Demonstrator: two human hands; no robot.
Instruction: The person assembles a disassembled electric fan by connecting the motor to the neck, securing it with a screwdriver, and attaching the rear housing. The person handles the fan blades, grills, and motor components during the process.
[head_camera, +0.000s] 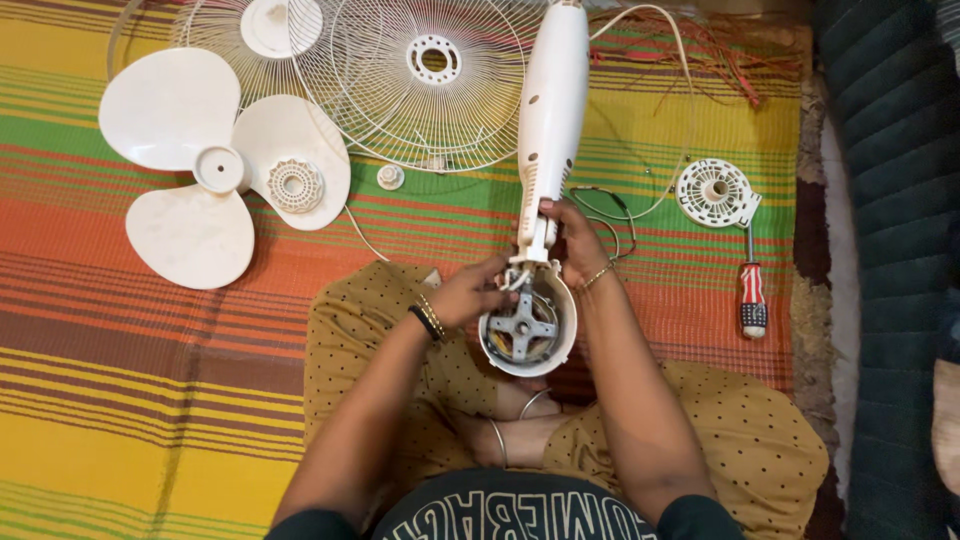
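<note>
Here, the fan motor housing (528, 325) sits over the person's lap, its round open end facing up, its white neck (551, 110) stretching away over the striped mat (120, 370). The left hand (470, 293) pinches at wires on the housing's rim; the right hand (572, 243) clasps the neck. A three-bladed fan blade (200, 165), wire grilles (400, 80) and a screwdriver (752, 295) lie around.

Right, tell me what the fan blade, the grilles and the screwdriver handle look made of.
Fan blade: probably moulded plastic, smooth, matte white, one piece with its hub.
Grilles: apparently thin metal wire with a white coating, judging by the fine radial spokes.
Screwdriver handle: seemingly hard, glossy plastic, red and white with dark patches.
</note>
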